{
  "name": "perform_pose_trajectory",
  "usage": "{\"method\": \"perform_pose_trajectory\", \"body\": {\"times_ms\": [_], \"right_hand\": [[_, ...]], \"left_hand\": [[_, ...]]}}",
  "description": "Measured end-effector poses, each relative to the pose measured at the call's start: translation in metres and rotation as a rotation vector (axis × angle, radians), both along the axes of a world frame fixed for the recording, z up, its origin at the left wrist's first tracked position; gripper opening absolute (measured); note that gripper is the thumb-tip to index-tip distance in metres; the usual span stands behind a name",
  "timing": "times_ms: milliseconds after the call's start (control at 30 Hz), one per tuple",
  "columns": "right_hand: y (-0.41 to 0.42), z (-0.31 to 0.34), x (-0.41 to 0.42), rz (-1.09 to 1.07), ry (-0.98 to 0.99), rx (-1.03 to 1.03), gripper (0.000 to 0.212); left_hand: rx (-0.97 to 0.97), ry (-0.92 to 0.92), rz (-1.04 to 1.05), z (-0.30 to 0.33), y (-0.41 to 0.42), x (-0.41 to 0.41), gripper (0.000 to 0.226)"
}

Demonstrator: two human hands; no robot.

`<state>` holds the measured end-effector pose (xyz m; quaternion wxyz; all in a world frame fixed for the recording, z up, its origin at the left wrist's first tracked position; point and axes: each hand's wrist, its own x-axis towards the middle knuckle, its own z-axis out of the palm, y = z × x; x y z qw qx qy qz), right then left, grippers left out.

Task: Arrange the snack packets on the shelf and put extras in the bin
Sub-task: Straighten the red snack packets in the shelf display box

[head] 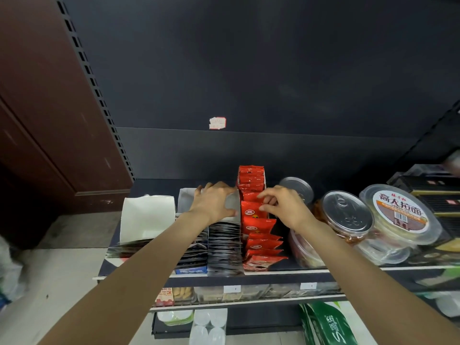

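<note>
Red packets [256,220] in a row mid-shelf [249,272], white box [146,217] far left of them, black packets [224,247] touching their left, left hand [214,200] gripping a divider [234,202], right hand [281,205] pinching red packets, tubs [346,215] right of them.

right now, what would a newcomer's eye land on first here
The row of red snack packets at the shelf's centre stands out, with the right hand pinching one packet and the left hand gripping the white divider beside it. To the right sit clear round tubs with foil lids.
</note>
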<state>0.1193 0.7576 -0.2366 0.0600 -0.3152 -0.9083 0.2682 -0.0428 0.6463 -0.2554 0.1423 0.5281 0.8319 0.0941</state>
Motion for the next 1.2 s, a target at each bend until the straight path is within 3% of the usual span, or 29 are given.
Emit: {"method": "perform_pose_trajectory", "body": {"times_ms": [267, 433, 600, 767, 1067, 1200], "right_hand": [[-0.008, 0.001, 0.001, 0.003, -0.037, 0.024, 0.004], [-0.014, 0.009, 0.011, 0.004, -0.020, -0.023, 0.004], [-0.013, 0.026, 0.025, -0.083, 0.127, 0.018, 0.006], [-0.012, 0.045, 0.024, -0.164, 0.287, 0.153, 0.008], [-0.010, 0.069, 0.018, -0.263, 0.510, 0.144, 0.007], [-0.012, 0.072, 0.016, -0.281, 0.570, 0.133, 0.008]], "left_hand": [[0.019, -0.040, -0.007, -0.004, 0.000, -0.004, 0.062], [0.014, -0.060, -0.010, -0.003, 0.000, -0.004, 0.059], [0.049, -0.102, -0.018, -0.002, -0.002, -0.004, 0.057], [0.207, -0.209, 0.034, 0.006, -0.002, -0.001, 0.043], [0.321, -0.444, 0.068, 0.030, -0.002, 0.004, 0.029], [0.328, -0.681, 0.130, 0.038, 0.000, 0.005, 0.031]]}}
